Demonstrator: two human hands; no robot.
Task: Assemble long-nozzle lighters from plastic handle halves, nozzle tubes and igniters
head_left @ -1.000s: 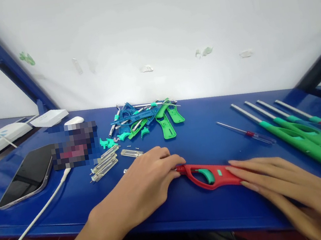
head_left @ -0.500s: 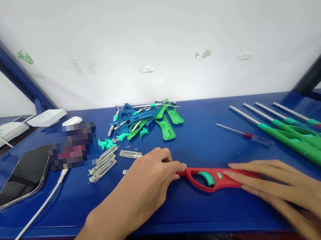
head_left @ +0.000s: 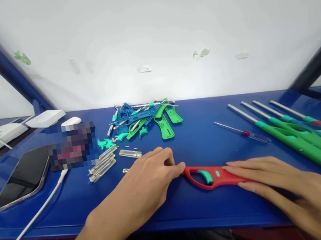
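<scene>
A red long-nosed lighter (head_left: pixel 226 175) with a green trigger (head_left: pixel 206 176) lies crosswise near the front of the blue desk. My left hand (head_left: pixel 145 179) pinches its narrow front end between thumb and fingers, and hides whatever of the nose lies beyond. Around the handle's other end my right hand (head_left: pixel 295 184) is closed, long fingers on top and thumb along the near side; the handle's tail is covered. Beyond my left hand are clear fuel tanks (head_left: pixel 102 166), another clear tank (head_left: pixel 130 153) and loose green triggers (head_left: pixel 106 142).
Lighter shells and metal parts (head_left: pixel 138 117) lie heaped at the back. A screwdriver (head_left: pixel 246 133) and several assembled lighters (head_left: pixel 300 142) are at right. On the left lie a phone (head_left: pixel 21 176), a white cable (head_left: pixel 35 216) and a white case (head_left: pixel 71 121).
My right hand's fingers and thumb have drawn closer around the red lighter's handle. The view has shifted slightly; my left hand keeps its pinch.
</scene>
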